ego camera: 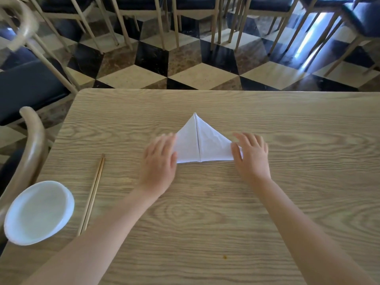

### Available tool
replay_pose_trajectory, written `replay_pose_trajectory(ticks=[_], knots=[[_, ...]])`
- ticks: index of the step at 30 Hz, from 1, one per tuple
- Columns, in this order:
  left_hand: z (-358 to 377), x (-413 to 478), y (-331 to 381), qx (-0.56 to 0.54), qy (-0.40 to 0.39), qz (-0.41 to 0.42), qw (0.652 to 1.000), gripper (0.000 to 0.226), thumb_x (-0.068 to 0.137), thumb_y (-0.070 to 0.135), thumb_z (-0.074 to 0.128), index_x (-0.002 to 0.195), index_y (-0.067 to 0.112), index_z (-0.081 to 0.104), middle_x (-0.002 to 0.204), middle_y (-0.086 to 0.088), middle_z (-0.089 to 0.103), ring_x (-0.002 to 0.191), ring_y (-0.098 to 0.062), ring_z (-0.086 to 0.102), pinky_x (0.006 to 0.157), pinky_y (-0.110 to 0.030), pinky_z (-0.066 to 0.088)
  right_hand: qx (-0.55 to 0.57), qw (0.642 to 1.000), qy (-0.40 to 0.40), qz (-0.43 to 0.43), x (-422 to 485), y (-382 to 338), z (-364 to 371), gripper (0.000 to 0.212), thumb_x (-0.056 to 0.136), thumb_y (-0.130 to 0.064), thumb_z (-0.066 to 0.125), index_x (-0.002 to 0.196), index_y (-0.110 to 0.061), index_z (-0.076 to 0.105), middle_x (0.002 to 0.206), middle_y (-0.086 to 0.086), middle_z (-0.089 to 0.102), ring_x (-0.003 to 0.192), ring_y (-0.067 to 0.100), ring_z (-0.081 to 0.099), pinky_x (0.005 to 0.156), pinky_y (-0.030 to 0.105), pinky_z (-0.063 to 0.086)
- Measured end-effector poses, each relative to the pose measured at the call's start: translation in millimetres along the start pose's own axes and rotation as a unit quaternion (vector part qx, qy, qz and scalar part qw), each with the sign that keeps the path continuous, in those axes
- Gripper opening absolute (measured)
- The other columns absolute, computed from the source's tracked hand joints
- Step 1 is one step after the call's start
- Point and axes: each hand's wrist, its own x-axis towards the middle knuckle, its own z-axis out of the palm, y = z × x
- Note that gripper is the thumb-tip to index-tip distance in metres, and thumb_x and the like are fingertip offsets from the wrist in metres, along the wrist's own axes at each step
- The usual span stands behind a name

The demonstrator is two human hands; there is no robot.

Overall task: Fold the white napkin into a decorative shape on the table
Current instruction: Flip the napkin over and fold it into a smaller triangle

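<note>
You look down at a light wooden desk (205, 233) with strong grain and a rounded far left corner. Beyond it you see a polished stone floor (185, 64) laid in a cube pattern of black, cream and brown tiles. A row of chairs with pale wooden legs and dark blue seats (131, 5) stands along the far side. At your left there is one more dark blue cushioned chair (26, 87), and a curved wooden chair back (35, 145) near the desk edge. Bright light reflects on the floor at the upper right.
</note>
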Motion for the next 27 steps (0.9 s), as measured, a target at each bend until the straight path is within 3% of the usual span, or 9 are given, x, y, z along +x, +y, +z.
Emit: replay_pose_trajectory(ticks=[2,4,6,9,13,18,21,24,27], knots=[[9.5,9.6,18.9,0.01,-0.072,0.082,0.994,0.051,0.093,0.03,0.032,0.138,0.007,0.04,0.144,-0.012,0.043,0.136,-0.029,0.034,0.115,-0.044,0.016,-0.002,0.993,-0.063,-0.104,8.9,-15.8,8.0,0.042,0.094,-0.026,0.04,0.134,-0.015,0.047,0.139,0.004,0.05,0.131,0.025,0.038,0.107,0.039,0.026],[21.4,15.4,25.9,0.052,-0.148,0.086,0.984,0.058,0.096,0.04,0.027,0.146,0.013,0.015,0.155,-0.004,0.019,0.143,-0.019,0.006,0.117,-0.044,0.0,-0.047,0.972,-0.157,-0.166,18.4,-25.9,21.6,0.047,0.098,-0.028,0.035,0.143,-0.016,0.032,0.152,0.0,0.03,0.142,0.015,0.02,0.116,0.034,0.009],[34.4,17.5,19.8,0.084,-0.196,0.063,0.975,0.059,0.098,0.045,0.021,0.143,0.02,-0.009,0.157,0.004,-0.002,0.141,-0.009,-0.013,0.116,-0.042,-0.012,-0.102,0.952,-0.221,-0.184,25.9,-23.5,34.7,0.051,0.1,-0.034,0.028,0.147,-0.018,0.015,0.157,-0.005,0.011,0.144,0.008,0.001,0.118,0.03,-0.004],[41.0,18.0,13.2,0.087,-0.201,0.062,0.974,0.06,0.097,0.048,0.017,0.141,0.022,-0.013,0.151,0.009,-0.015,0.138,-0.007,-0.02,0.115,-0.041,-0.015,-0.142,0.944,-0.228,-0.192,29.8,-12.2,44.7,0.055,0.099,-0.041,0.022,0.148,-0.021,0.006,0.158,-0.008,0.001,0.14,0.001,-0.011,0.117,0.029,-0.01],[39.4,16.8,13.9,0.075,-0.197,0.069,0.975,0.065,0.088,0.054,0.004,0.142,0.021,-0.011,0.148,0.009,-0.017,0.137,-0.01,-0.021,0.115,-0.039,-0.016,-0.157,0.943,-0.206,-0.207,26.6,-8.1,49.8,0.056,0.098,-0.043,0.018,0.148,-0.02,0.005,0.157,-0.008,0.001,0.139,0.001,-0.012,0.117,0.028,-0.009],[35.1,17.8,15.4,0.028,-0.187,0.055,0.98,0.063,0.089,0.053,0.006,0.141,0.021,-0.012,0.148,0.01,-0.015,0.138,-0.007,-0.019,0.117,-0.037,-0.013,-0.149,0.946,-0.201,-0.207,24.2,-8.4,47.8,0.057,0.096,-0.045,0.012,0.148,-0.02,0.007,0.156,-0.007,0.001,0.141,0.003,-0.01,0.117,0.029,-0.009],[37.0,32.0,20.5,0.024,-0.162,0.095,0.982,0.059,0.093,0.047,0.008,0.145,0.022,-0.004,0.153,0.007,-0.006,0.141,-0.009,-0.011,0.118,-0.038,-0.009,-0.131,0.949,-0.195,-0.212,22.2,-9.4,46.2,0.054,0.098,-0.041,0.015,0.147,-0.018,0.009,0.157,-0.004,0.007,0.14,0.004,-0.008,0.117,0.028,-0.008],[41.7,52.0,17.8,0.014,-0.205,0.094,0.974,0.056,0.098,0.043,0.016,0.147,0.023,-0.003,0.157,0.008,-0.003,0.142,-0.007,-0.011,0.117,-0.041,-0.009,-0.119,0.951,-0.196,-0.205,17.3,-4.4,38.7,0.051,0.1,-0.035,0.025,0.147,-0.019,0.014,0.155,-0.006,0.01,0.142,0.007,0.0,0.119,0.03,-0.001],[45.1,58.6,9.3,0.027,-0.242,0.089,0.966,0.062,0.095,0.05,0.017,0.147,0.026,-0.006,0.156,0.012,-0.009,0.139,-0.002,-0.016,0.117,-0.043,-0.008,-0.16,0.941,-0.217,-0.204,10.8,12.6,22.1,0.055,0.097,-0.043,0.019,0.148,-0.021,0.012,0.155,-0.008,0.004,0.144,0.009,0.002,0.119,0.03,0.001]])
